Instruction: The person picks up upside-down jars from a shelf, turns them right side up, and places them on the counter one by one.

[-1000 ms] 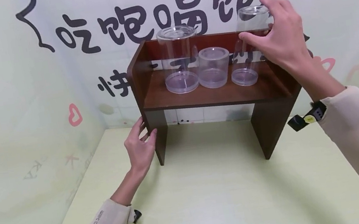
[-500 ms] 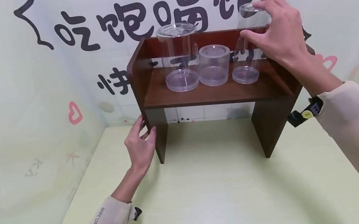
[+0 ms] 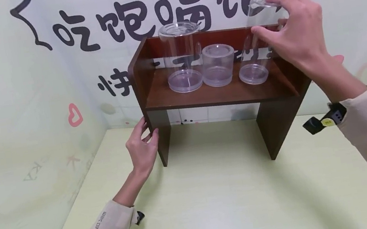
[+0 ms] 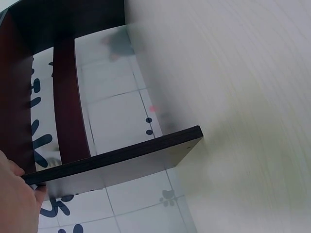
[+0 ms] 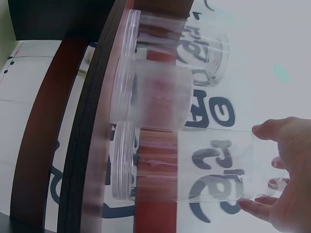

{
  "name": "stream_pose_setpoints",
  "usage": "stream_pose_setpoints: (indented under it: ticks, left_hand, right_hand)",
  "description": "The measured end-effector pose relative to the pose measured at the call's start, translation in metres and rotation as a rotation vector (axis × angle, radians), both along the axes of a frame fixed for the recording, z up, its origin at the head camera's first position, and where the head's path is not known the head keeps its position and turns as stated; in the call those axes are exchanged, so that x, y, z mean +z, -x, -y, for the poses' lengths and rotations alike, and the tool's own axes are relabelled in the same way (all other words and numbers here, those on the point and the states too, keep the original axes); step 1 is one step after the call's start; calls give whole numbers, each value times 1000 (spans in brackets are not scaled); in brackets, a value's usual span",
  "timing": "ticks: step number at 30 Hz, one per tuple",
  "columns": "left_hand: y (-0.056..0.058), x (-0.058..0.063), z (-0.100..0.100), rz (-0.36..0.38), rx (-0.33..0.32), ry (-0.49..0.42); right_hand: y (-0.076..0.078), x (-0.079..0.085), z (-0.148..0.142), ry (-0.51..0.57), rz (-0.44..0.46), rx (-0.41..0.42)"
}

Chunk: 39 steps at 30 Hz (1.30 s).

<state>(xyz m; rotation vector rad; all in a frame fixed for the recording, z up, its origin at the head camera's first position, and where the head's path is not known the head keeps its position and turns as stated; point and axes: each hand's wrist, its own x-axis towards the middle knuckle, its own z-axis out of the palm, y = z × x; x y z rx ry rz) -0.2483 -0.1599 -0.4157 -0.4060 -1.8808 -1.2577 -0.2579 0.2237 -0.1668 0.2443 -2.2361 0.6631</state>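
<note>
A dark brown wooden shelf (image 3: 220, 93) stands on the table. On its board, in a row, are three clear plastic jars, lid end down: a wide tall jar (image 3: 182, 56), a short jar (image 3: 218, 65) and a slim tall jar (image 3: 252, 49) at the right. My right hand (image 3: 300, 32) holds the slim jar near its top from the right, thumb on the near side and fingers round the far side. Lower left, my left hand (image 3: 143, 149) grips the edge of the shelf's left side panel (image 4: 116, 162), thumb on one face; its other fingers are partly hidden.
The pale table (image 3: 210, 194) extends in front of and under the shelf. Behind it hangs a light wall sheet (image 3: 39, 93) with black lettering. A red-brown back rail (image 3: 221, 36) runs behind the jars, and the right side panel (image 3: 281, 127) stands below my right arm.
My right hand and the slim jar have shifted slightly right, widening the gap to the short jar. The left hand keeps its place on the shelf; the view has tilted a little.
</note>
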Motion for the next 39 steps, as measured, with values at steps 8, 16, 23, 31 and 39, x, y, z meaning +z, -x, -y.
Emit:
stream_pose_setpoints:
  ticks: [8, 16, 23, 31, 39]
  left_hand:
    - [2, -1, -1, -6, -9, -18]
    - [2, -2, -1, -3, -1, -12]
    - [1, 0, -1, -3, 14, -6]
    - [2, -1, -1, -11, 26, 0]
    - [3, -2, -3, -29, 29, -12]
  right_hand:
    - [-32, 4, 2, 41, -79, 66]
    - [-69, 2, 6, 57, -183, 118]
    - [-94, -8, 5, 59, -311, 156]
    - [-111, -25, 5, 90, -396, 186]
    - [-125, -49, 10, 268, -421, 338]
